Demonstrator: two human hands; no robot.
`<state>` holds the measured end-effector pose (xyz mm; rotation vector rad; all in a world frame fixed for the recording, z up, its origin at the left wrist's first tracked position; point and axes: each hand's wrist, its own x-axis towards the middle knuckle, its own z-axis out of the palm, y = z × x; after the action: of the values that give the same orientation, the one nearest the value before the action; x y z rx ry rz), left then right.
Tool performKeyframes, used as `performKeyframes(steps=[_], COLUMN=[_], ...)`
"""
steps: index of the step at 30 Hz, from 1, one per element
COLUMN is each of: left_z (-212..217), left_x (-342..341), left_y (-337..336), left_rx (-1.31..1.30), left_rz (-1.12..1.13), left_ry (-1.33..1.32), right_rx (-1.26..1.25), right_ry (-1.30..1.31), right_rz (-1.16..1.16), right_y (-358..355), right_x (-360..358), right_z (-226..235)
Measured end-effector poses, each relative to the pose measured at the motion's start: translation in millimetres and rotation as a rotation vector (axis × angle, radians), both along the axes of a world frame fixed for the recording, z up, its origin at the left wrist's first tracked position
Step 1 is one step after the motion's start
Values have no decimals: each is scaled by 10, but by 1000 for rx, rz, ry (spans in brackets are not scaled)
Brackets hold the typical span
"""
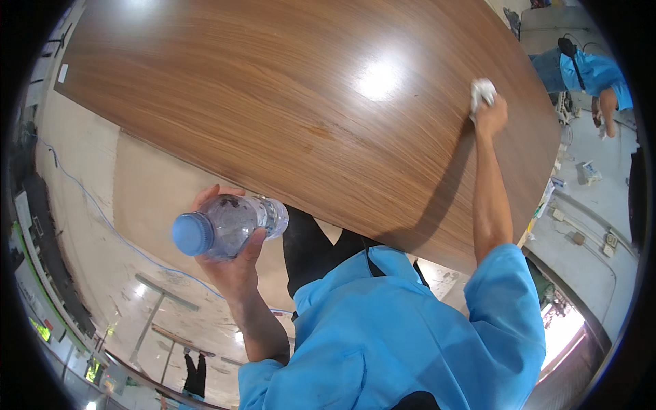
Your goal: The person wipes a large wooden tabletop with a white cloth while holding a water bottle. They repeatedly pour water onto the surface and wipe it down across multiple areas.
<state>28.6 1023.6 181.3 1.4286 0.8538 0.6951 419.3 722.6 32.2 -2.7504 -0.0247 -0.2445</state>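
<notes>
A clear plastic bottle (236, 222) with a blue cap is gripped in my left hand (232, 270), off the table's near edge. The bottle is tilted, its cap pointing left. My right hand (492, 116) is closed around a crumpled white cloth (482, 91) and presses it on the brown wood-grain tabletop (273, 89), toward the right end. Part of the cloth is hidden under my fingers. A small lighter brown mark (320, 131) shows on the wood between my hands.
A co-worker in a blue shirt (594, 72) stands beyond the table's right end. A white surface (581, 219) with a wall socket (609, 242) lies at right. On the left floor runs a blue cable (109, 222). Another person's dark-clad legs (195, 372) appear at lower left.
</notes>
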Motion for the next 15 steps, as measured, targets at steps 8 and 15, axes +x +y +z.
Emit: performKeyframes(steps=[8, 15], left_z=[149, 426], left_x=[125, 34], left_y=[-38, -35], left_rx=[58, -3], left_rz=[-61, -110], left_ry=[-55, -142], right_rx=[272, 1], right_ry=[-36, 96], right_rz=[943, -63], right_y=[1630, -1723], right_x=[-1965, 1152], right_z=[-323, -463])
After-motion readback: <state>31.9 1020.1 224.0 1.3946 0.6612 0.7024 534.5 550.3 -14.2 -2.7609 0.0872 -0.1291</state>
